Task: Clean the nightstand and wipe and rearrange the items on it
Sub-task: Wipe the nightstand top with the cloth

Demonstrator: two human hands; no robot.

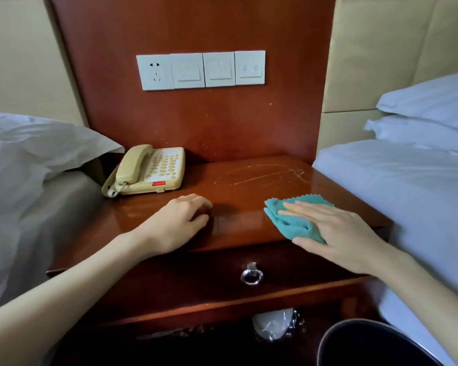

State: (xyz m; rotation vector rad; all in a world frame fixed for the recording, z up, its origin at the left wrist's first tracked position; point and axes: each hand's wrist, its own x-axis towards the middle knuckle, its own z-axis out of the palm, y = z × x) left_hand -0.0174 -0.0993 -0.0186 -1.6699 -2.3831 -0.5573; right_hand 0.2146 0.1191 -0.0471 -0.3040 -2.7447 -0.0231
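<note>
A glossy brown wooden nightstand [249, 180] stands between two beds. A beige corded telephone [148, 170] sits at its back left corner. My right hand [336, 233] lies flat on a folded teal cloth [291, 220], pressing it onto the front right part of the top. My left hand [180, 220] rests on the front middle of the top, fingers loosely curled, holding nothing. Pale streak marks [262, 174] show on the back right of the surface.
A drawer with a metal ring pull [251, 274] sits under the top. Below, a shelf holds plastic-wrapped items [273, 323]. A dark bin [370, 344] stands at the lower right. Beds with white pillows [428, 101] flank both sides. Wall switches [201, 70] sit above.
</note>
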